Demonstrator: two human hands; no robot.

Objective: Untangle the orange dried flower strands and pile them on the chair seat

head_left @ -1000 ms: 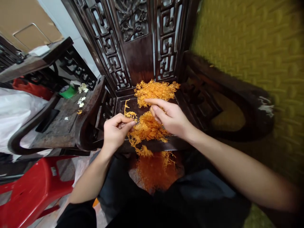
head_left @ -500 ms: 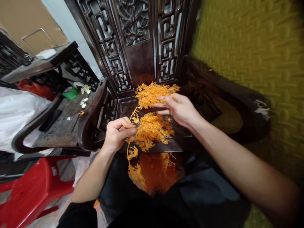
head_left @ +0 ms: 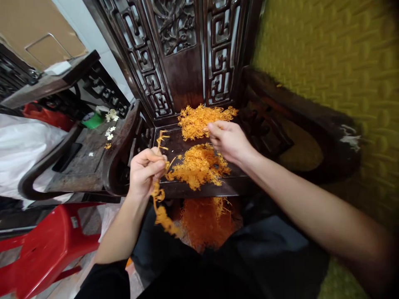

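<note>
My left hand (head_left: 145, 170) is closed in a pinch on an orange plastic strip (head_left: 159, 193) with short side stems and petal-like pieces. The strip's upper end sticks up above my fingers and its lower end dangles, blurred, over my lap. My right hand (head_left: 229, 139) has its fingers closed at the near right edge of the back pile of orange flower-like pieces (head_left: 199, 118). A speck of orange shows at its fingertips, too small to make out. Between my hands a front pile of orange pieces (head_left: 199, 168) lies on the dark wooden chair seat (head_left: 168, 141).
More orange pieces (head_left: 202, 220) sit below the seat edge, between my legs. A carved chair back (head_left: 183, 77) rises behind the piles. On the left chair are green tape (head_left: 92, 119) and pale flower pieces (head_left: 109, 133). A red plastic stool (head_left: 46, 245) stands lower left.
My left hand has moved left with the orange strip, away from the front pile. My right hand's fingers, spread before, have closed by the back pile.
</note>
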